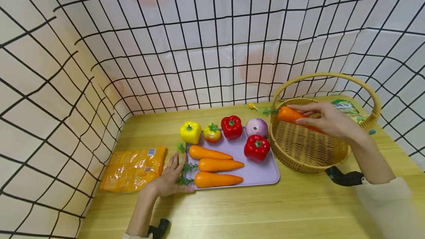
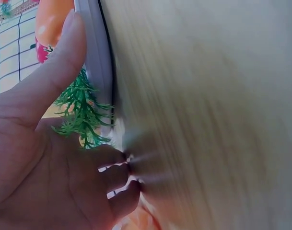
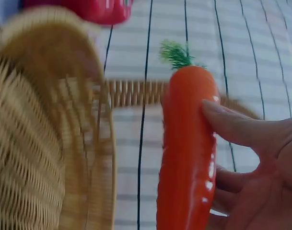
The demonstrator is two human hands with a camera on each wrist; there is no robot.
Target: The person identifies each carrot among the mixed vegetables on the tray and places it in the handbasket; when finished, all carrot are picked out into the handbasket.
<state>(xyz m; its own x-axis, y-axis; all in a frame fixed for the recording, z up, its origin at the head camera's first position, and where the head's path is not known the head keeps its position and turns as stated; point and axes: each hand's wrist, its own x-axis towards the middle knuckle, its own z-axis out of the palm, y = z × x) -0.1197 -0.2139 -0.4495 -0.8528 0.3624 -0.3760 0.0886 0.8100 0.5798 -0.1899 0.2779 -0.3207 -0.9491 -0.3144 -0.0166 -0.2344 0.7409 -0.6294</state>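
Note:
My right hand [image 1: 328, 119] grips an orange carrot [image 1: 289, 115] over the wicker basket [image 1: 299, 165], its green top pointing left past the rim. In the right wrist view the thumb presses one side of the carrot [image 3: 189, 143]. At the left end of the lilac tray [image 1: 265, 177], my left hand [image 1: 170, 180] rests with its fingers spread, beside the leafy tops of three carrots [image 1: 219, 180]. Also on the tray are a yellow pepper [image 1: 190, 132], a red-and-yellow tomato [image 1: 212, 133], two red peppers [image 1: 257, 148] and a purple onion [image 1: 256, 127].
An orange plastic packet [image 1: 132, 169] lies left of the tray. Behind the basket's arched handle [image 1: 332, 75] is a green printed packet [image 1: 346, 107]. A small yellow flower [image 1: 252, 106] lies near the back edge. Black-grid walls [image 1: 212, 47] enclose the wooden table [image 1: 232, 213].

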